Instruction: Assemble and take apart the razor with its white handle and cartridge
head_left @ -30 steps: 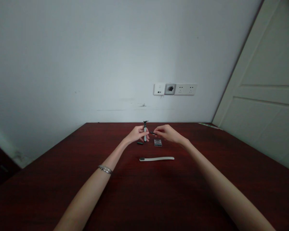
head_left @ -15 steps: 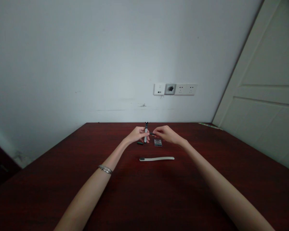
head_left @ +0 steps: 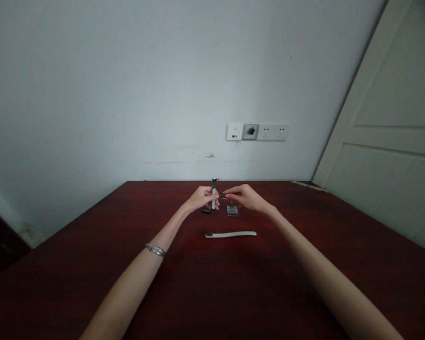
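My left hand (head_left: 202, 198) is closed around an upright razor (head_left: 214, 198) with a pale grey handle and a dark neck and head at the top. Beside it, my right hand (head_left: 243, 196) pinches a small dark piece (head_left: 222, 196) that reaches toward my left fingertips; its exact kind is too small to tell. Below the left hand lies a short dark green-black object (head_left: 206, 211). A small clear case (head_left: 232, 210) with dark contents rests under my right hand. Nearer to me, a long pale strip-like handle (head_left: 233, 234) with a dark end lies crosswise.
All of this is on a dark red wooden table (head_left: 212, 283) pushed up to a white wall (head_left: 163, 94). Wall sockets (head_left: 272, 132) sit above its far edge. A thin patterned strip (head_left: 309, 185) lies at the back right, by a pale door (head_left: 386, 141).
The razor and the small dark piece have shifted slightly left, and the razor stands a little straighter. Both hands keep their hold; the things on the table have stayed put.
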Demonstrator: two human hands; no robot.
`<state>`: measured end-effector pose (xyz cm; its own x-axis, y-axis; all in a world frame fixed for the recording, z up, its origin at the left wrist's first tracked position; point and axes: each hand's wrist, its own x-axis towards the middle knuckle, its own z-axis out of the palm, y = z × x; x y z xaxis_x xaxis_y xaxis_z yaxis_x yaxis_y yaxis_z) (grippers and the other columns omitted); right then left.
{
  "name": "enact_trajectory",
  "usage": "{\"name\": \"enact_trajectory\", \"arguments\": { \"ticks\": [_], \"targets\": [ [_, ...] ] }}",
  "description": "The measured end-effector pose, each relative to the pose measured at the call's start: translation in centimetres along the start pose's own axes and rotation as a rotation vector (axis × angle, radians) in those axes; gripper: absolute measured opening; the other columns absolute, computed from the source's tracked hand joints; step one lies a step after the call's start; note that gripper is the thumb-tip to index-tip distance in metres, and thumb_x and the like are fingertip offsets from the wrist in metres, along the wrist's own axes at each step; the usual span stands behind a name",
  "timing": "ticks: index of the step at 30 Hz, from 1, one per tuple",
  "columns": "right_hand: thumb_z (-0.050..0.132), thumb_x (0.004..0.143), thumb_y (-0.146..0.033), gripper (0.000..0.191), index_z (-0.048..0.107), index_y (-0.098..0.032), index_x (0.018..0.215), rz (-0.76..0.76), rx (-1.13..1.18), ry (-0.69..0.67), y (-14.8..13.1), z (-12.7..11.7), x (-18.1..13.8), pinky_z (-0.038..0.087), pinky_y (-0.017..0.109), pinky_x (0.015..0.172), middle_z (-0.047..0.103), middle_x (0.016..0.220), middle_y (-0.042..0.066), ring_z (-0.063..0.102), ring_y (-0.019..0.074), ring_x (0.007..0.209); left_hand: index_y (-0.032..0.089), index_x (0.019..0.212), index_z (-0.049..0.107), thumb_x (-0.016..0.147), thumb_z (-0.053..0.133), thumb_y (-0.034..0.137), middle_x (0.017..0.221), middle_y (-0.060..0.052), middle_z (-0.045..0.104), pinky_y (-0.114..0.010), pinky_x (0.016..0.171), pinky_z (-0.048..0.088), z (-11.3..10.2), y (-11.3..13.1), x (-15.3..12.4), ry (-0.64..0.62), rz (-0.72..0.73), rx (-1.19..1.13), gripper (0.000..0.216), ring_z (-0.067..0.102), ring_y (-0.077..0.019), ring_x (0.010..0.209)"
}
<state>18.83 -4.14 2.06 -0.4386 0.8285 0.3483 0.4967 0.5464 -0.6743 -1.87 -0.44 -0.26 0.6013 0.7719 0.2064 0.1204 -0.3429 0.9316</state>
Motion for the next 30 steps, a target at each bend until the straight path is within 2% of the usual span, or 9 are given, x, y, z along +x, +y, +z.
{"name": "enact_trajectory", "arguments": {
  "ticks": [3,8,15,23,27,30],
  "targets": [
    [0.057,0.077,-0.031,0.037,0.065,-0.011,0.107,0.020,0.056,0.009,0.3,-0.3,-0.1,0.044,0.022,0.047,0.067,0.074,0.006,0.055,0.0111,0.057,0.011,0.087,0.053,0.076,0.060,0.038,0.071,-0.009,0.067,-0.019,0.044,0.046,-0.2,-0.1,0.0,0.016,0.005,-0.035,0.030,0.067,-0.0184,0.060],
    [0.059,0.076,-0.027,0.035,0.065,-0.012,0.107,0.008,0.071,0.025,0.4,-0.4,-0.1,0.046,0.021,0.048,0.068,0.081,0.007,0.055,0.0105,0.059,0.011,0.087,0.053,0.075,0.061,0.038,0.072,-0.009,0.067,-0.022,0.045,0.049,-0.5,-0.2,-0.1,0.021,-0.011,-0.096,0.030,0.067,-0.0187,0.061],
    [0.057,0.076,-0.030,0.030,0.068,-0.012,0.097,-0.004,0.064,0.078,0.3,-0.1,-0.1,0.045,0.021,0.047,0.067,0.073,0.006,0.055,0.0108,0.057,0.011,0.088,0.052,0.075,0.062,0.038,0.073,-0.010,0.067,-0.021,0.047,0.049,-0.3,0.1,-0.2,0.021,-0.017,-0.131,0.032,0.067,-0.0183,0.062],
    [0.062,0.074,-0.032,0.031,0.068,-0.012,0.095,0.022,0.185,0.120,0.8,0.4,0.1,0.048,0.023,0.047,0.068,0.073,0.006,0.055,0.0094,0.048,0.011,0.089,0.051,0.076,0.061,0.037,0.072,-0.010,0.067,-0.021,0.045,0.049,-0.4,-0.1,-0.1,0.024,-0.005,-0.179,0.031,0.067,-0.0198,0.062],
    [0.064,0.072,-0.033,0.031,0.069,-0.012,0.094,0.042,0.231,0.150,1.2,0.3,0.3,0.050,0.023,0.047,0.069,0.073,0.006,0.059,0.0106,0.048,0.010,0.099,0.052,0.075,0.063,0.036,0.076,-0.012,0.068,-0.023,0.047,0.050,-0.4,-0.1,-0.1,0.045,-0.017,-0.197,0.037,0.067,-0.0203,0.063],
    [0.065,0.070,-0.035,0.034,0.069,-0.010,0.093,0.073,0.279,0.226,1.7,-0.1,0.5,0.051,0.024,0.048,0.070,0.072,0.007,0.059,0.0112,0.048,0.009,0.104,0.052,0.073,0.065,0.035,0.082,-0.014,0.068,-0.023,0.049,0.051,-0.4,-0.1,-0.1,0.064,-0.029,-0.180,0.042,0.067,-0.0201,0.067]
  ]
}}
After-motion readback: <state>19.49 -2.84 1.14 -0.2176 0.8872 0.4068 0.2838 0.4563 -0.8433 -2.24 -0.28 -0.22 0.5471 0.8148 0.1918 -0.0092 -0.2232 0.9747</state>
